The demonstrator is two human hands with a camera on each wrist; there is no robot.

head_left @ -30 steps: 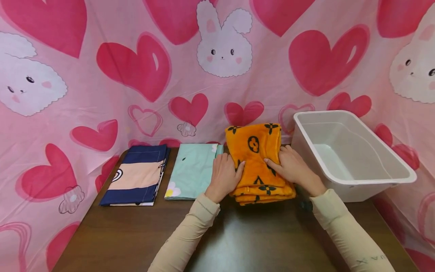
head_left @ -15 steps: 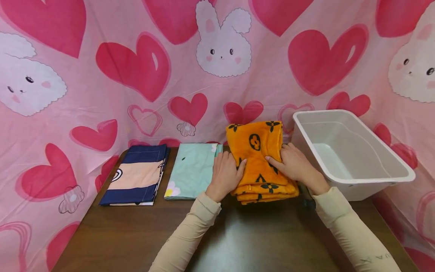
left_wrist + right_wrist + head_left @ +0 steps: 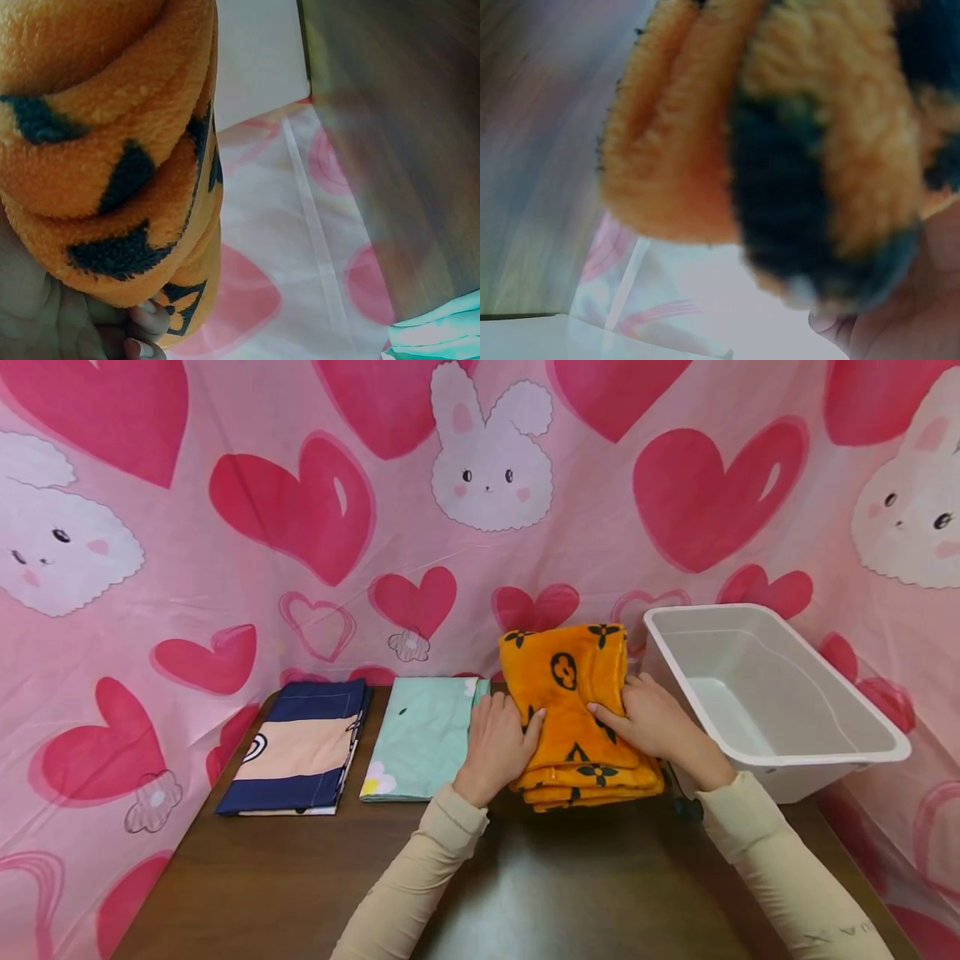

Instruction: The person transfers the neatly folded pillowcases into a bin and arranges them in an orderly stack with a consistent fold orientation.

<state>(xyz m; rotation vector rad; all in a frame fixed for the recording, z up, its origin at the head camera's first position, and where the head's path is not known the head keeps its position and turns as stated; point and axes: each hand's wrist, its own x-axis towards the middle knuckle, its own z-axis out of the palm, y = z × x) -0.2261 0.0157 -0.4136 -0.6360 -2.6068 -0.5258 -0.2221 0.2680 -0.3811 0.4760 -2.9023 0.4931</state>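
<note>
A thick folded orange fleece cloth (image 3: 558,718) with a black flower print is held up off the table in the head view, its far end tilted up. My left hand (image 3: 497,743) grips its left side, thumb on top. The right hand (image 3: 654,717) grips the opposite side the same way. In the left wrist view, fingertips (image 3: 150,319) curl under the stacked folds of the orange cloth (image 3: 112,172). Blurred folds fill most of the right wrist view, with part of the right hand (image 3: 900,300) at their lower right edge.
A white plastic tub (image 3: 810,758) stands at the right. Left of the hands lie a folded mint-green cloth (image 3: 420,735) and a folded navy and peach cloth (image 3: 300,747). A pink heart-print curtain (image 3: 600,560) hangs behind the brown table (image 3: 525,893).
The orange cloth has risen slightly and shifted a little to the right, with the right hand moving along. The left hand keeps its grip almost in place.
</note>
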